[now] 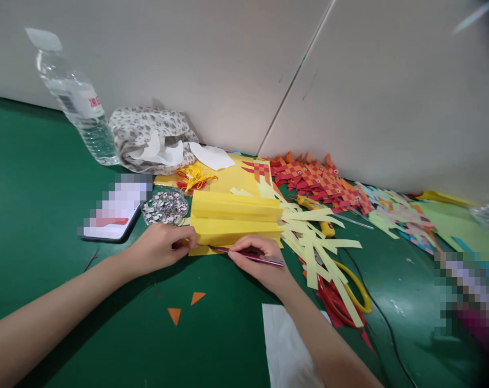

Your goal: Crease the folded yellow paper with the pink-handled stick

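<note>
A sheet of yellow paper [236, 218] with crosswise folds lies on the green table in front of me. At its lower left corner my left hand [163, 248] pinches the paper edge between thumb and fingers. My right hand [264, 261] grips a slim, shiny purple pen-like tool [254, 257], whose dark tip points left and meets the lower part of the sheet. Whether it is a pen or a blade I cannot tell. Pale yellow paper strips [315, 242] are heaped to the right of the sheet. Two orange paper triangles [174, 316] lie nearer me.
Left stand a water bottle [80, 102], a phone [117, 210] and a patterned tissue pouch [147, 121]. Googly eyes [165, 207] and yellow tassels [193, 178] lie behind. Woven red-orange paper fish [317, 180], a yellow glue gun [327, 226], scissors [355, 291] and a black cable [384, 315] are right.
</note>
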### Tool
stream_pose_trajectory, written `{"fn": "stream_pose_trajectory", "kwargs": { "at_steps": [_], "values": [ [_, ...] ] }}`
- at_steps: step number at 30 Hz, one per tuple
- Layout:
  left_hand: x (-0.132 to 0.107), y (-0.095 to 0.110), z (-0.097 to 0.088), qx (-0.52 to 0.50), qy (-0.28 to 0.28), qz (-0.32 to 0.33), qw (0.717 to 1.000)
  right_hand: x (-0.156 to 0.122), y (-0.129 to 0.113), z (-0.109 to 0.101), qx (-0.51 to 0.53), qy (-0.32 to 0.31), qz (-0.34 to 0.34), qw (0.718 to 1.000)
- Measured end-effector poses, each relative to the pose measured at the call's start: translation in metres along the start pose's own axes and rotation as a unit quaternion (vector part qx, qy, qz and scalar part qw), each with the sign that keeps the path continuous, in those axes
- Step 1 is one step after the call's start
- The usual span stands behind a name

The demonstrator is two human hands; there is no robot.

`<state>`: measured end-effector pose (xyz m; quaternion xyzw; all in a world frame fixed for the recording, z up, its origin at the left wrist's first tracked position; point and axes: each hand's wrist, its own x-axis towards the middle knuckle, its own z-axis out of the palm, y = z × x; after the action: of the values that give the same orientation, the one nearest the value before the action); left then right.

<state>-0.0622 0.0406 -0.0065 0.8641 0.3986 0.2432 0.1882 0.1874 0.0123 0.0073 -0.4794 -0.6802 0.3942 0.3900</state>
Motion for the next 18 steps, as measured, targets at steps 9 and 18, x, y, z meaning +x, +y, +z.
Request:
{"fn": "stream_pose_trajectory", "kwargs": {
  "at_steps": [9,18],
  "values": [
    [0.000,-0.002,0.001,-0.007,0.002,0.012,1.000,0.000,0.006,-0.028,0.036,0.020,0.058,0.997],
    [0.000,-0.002,0.001,-0.004,0.002,0.014,1.000,-0.001,0.001,-0.017,0.048,0.022,0.048,0.997]
  ]
}}
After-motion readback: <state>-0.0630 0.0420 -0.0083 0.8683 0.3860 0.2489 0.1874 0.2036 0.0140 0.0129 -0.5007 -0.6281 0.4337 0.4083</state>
